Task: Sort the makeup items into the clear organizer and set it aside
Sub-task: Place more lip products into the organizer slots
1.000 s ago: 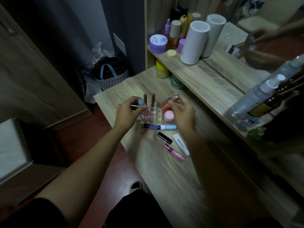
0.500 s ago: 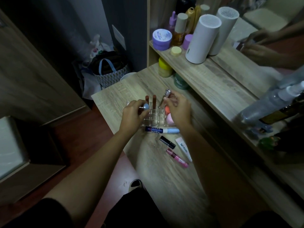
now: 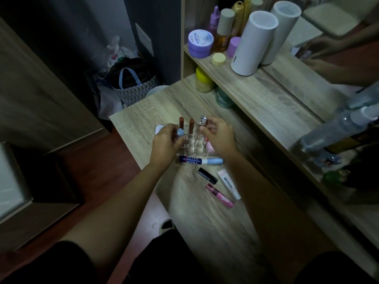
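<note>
1. Mid-sort: clear organizer (image 3: 192,144) standing on the wooden table (image 3: 215,222), between both hands, only partly filled.
2. Already slotted in the far row: two brown lipsticks (image 3: 181,123), upright, side by side; a pink round item (image 3: 209,147) low at the organizer's right end.
3. Left hand (image 3: 166,143) closed around a small blue-capped item (image 3: 180,132), held at the organizer's left edge, apparently on its way into a compartment; whether it already sits in one, impossible to tell.
4. Right hand (image 3: 218,138) pinching a clear silver-topped tube (image 3: 202,121) upright over the far right compartments, seemingly lowering or steadying it there.
5. Still loose on the table, just near of the organizer: a blue Nivea stick (image 3: 200,160) lying crosswise against the near wall; nearer and to the right, a black tube (image 3: 207,175), a white lip tube (image 3: 228,183) and a pink gloss (image 3: 219,195), close together.
6. Next, by judgement: seat both held items fully, let go, then reach near for the four loose pieces one at a time.
7. Worth care: narrow cells and tall, tippy tubes, so straight vertical insertion and a steadying touch on the light organizer.
8. Setting the organizer aside: not yet due, with items outstanding.
9. Shelf clutter on the far right: no part of the job.
</note>
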